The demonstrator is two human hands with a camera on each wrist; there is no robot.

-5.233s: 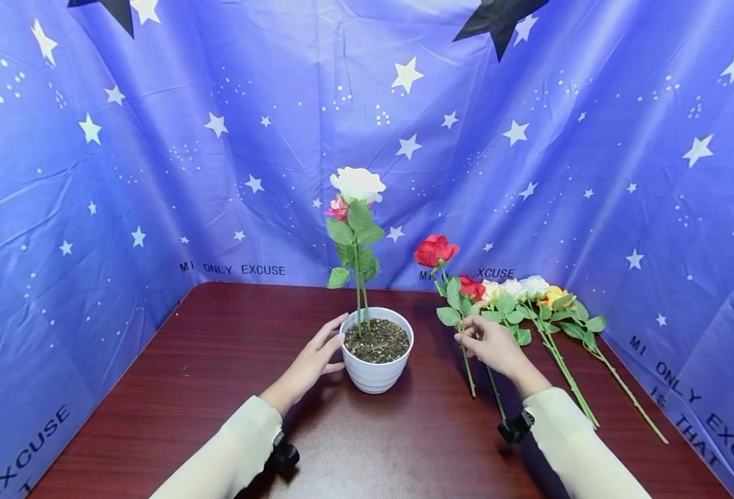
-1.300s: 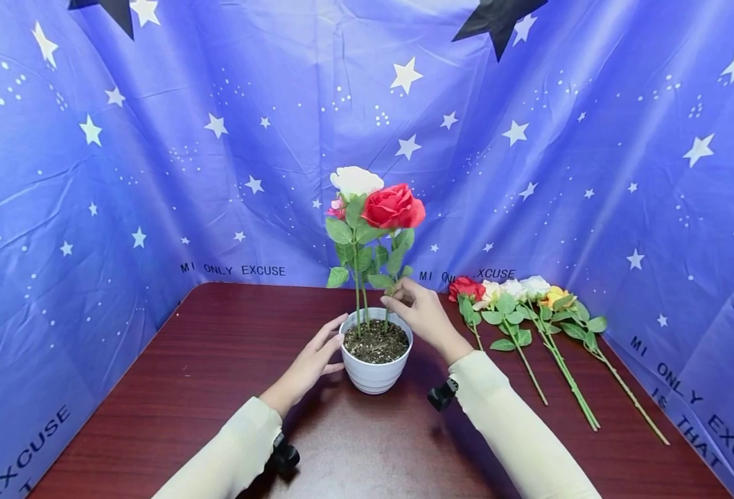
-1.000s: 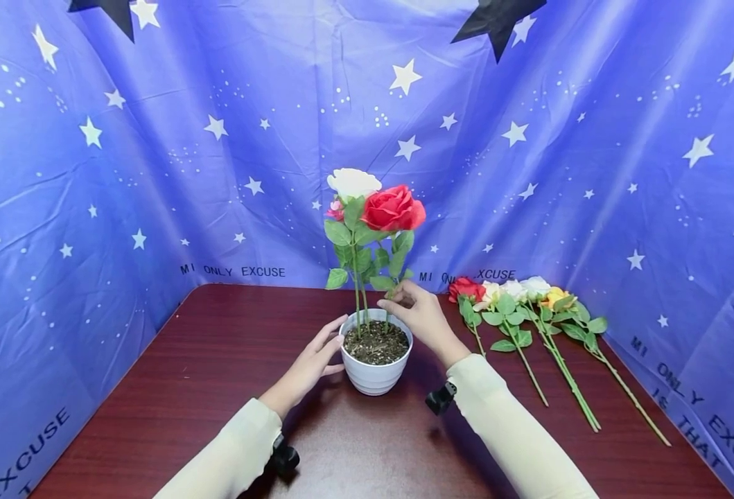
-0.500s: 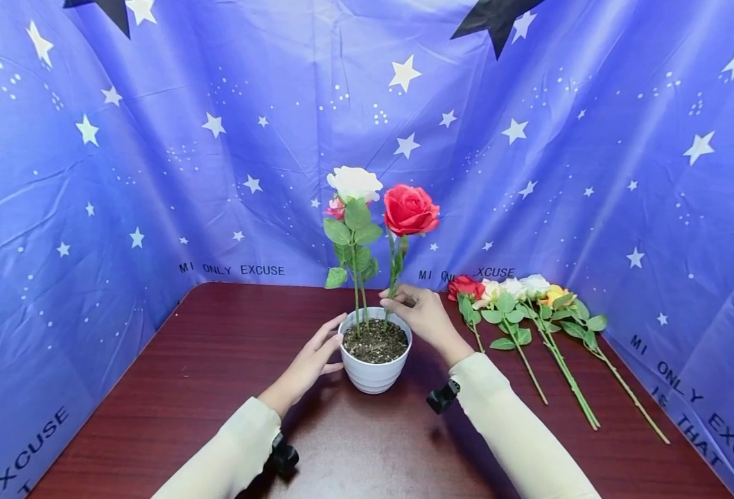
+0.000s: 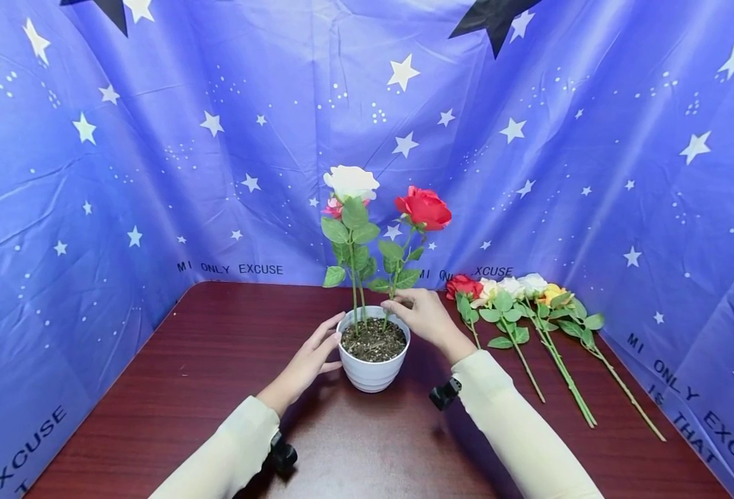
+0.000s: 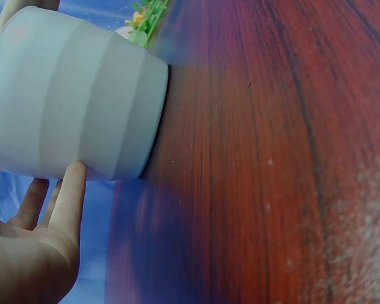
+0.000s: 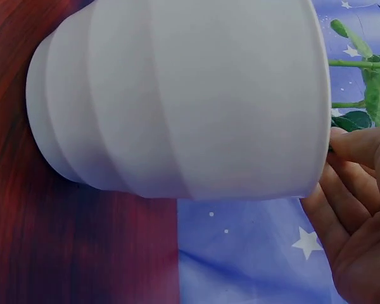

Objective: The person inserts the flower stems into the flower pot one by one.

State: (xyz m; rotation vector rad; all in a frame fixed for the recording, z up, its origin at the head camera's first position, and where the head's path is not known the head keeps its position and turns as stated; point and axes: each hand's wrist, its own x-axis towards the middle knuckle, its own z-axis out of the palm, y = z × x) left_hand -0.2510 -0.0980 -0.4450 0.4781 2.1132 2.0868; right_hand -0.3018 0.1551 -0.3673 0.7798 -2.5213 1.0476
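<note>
A white ribbed pot (image 5: pixel 374 374) filled with dark soil (image 5: pixel 373 343) stands upright on the table. My left hand (image 5: pixel 307 357) rests on its left side with the fingers extended; in the left wrist view a fingertip touches the pot wall (image 6: pixel 82 114). My right hand (image 5: pixel 425 315) pinches the green stem of a red rose (image 5: pixel 425 208) just above the rim. That stem stands in the soil and leans right. A white rose (image 5: pixel 351 182) and a smaller pink rose (image 5: pixel 334 207) stand in the pot's left half. In the right wrist view, my right hand (image 7: pixel 361 202) is beside the rim.
On the right of the dark red wooden table (image 5: pixel 217 360) lie another red rose (image 5: pixel 464 286), pale roses (image 5: pixel 531 284) and a yellow-orange rose (image 5: pixel 554 294), stems toward me. A blue star-printed cloth (image 5: pixel 267 138) hangs behind and at both sides.
My right hand has brought the red rose from the right side of the table into the pot. Over the last second its bloom has swung right, away from the white rose. My left hand stays put.
</note>
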